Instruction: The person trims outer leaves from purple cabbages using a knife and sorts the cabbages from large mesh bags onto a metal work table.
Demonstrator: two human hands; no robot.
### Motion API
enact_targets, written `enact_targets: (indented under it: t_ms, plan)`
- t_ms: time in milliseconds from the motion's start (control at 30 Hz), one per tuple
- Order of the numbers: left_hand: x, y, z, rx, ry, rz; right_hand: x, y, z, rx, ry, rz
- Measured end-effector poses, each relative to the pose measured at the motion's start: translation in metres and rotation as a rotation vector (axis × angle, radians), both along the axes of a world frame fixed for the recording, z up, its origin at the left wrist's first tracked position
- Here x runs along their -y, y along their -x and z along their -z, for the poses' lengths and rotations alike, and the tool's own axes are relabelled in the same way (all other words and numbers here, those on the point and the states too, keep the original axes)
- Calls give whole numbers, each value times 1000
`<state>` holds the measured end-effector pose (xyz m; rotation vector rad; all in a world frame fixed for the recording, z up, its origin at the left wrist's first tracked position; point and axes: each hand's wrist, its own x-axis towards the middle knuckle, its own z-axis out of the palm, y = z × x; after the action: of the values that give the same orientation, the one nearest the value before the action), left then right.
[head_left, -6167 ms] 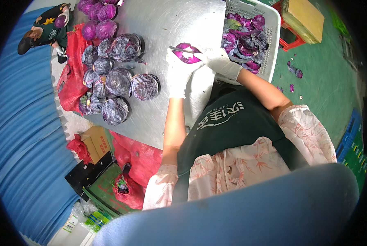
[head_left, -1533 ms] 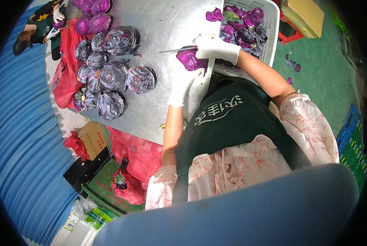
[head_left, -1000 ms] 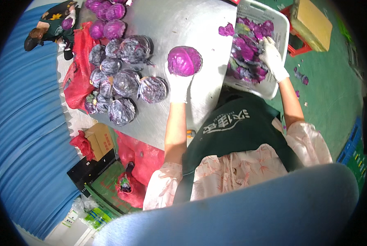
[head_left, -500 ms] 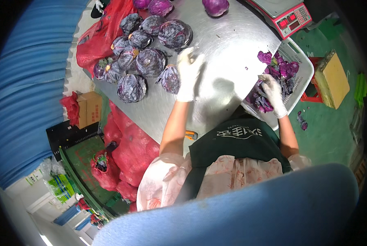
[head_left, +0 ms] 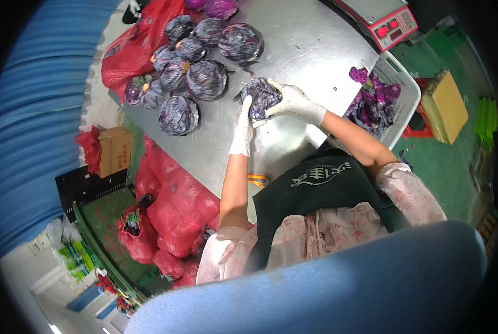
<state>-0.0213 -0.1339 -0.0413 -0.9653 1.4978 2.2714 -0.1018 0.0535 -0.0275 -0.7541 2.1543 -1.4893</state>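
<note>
Both hands in white gloves on one cabbage (head_left: pixel 261 97): round, dark purple, glossy veined outer leaves, sitting on the worktop (head_left: pixel 310 50) near its middle. Left hand (head_left: pixel 242 127) grip spread flat against the cabbage's near-left side, fingers straight, not wrapped. Right hand (head_left: pixel 294 102) grip curled over the cabbage's right side and closed on a knife (head_left: pixel 253 86), thin blade lying across the top of the head. Worktop is bare brushed metal, dull sheen, scuffed. Pile of cabbages (head_left: pixel 196 72) just left of it, same round purple heads, wrinkled leaves, some with pale cut stems up. Red mesh sacks (head_left: pixel 176 206) slumped off the worktop's left edge. White slotted plastic crate (head_left: pixel 402 89) at the right holds loose purple leaves (head_left: pixel 371 103), limp and torn. Scale (head_left: pixel 379 19) with red body at the far end. Orange-handled tool (head_left: pixel 257 179) lies at the near edge.
</note>
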Motion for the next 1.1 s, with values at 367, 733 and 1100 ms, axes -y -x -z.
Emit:
enact_targets:
  t_ms: [367, 733, 1100]
  plan:
    - [-104, 26, 6, -333, 427, 621, -138, -23, -25, -10, -520, 389]
    - [-137, 49, -96, -415, 633, 822, -143, -18, -14, -66, -74, 359]
    - [-134, 23, -40, -414, 1173, 834, -147, -5, 39, -462, 8, 317]
